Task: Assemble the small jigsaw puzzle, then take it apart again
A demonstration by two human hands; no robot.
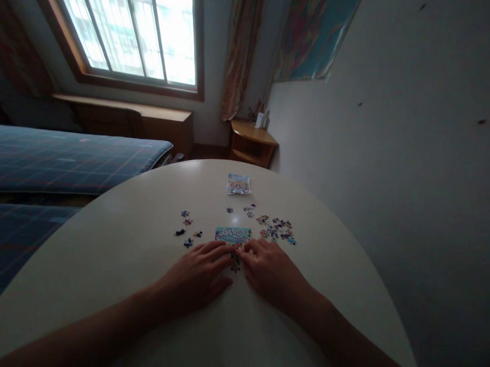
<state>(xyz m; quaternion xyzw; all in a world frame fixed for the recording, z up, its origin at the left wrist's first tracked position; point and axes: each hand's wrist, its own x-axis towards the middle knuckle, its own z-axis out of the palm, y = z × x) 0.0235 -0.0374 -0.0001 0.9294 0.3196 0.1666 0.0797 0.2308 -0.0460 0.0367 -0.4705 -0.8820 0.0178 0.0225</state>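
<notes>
A partly joined jigsaw puzzle (233, 234) lies flat on the table, its teal upper strip showing the word "Bluey". Over its lower left edge rests my left hand (208, 268), fingers stretched out and thumb apart. My right hand (268, 267) is at the lower right edge, fingers curled and fingertips together on a puzzle piece (239, 249). Between the hands, more joined pieces (236, 263) stick out toward me. The fingers hide part of the puzzle's lower rows.
Loose pieces lie in a cluster (281, 229) on the right, with several more (180, 232) on the left and a few behind. A small printed packet or sheet (238, 184) lies farther back on the round white table (147, 212). A bed (69, 156) stands left, a wall right.
</notes>
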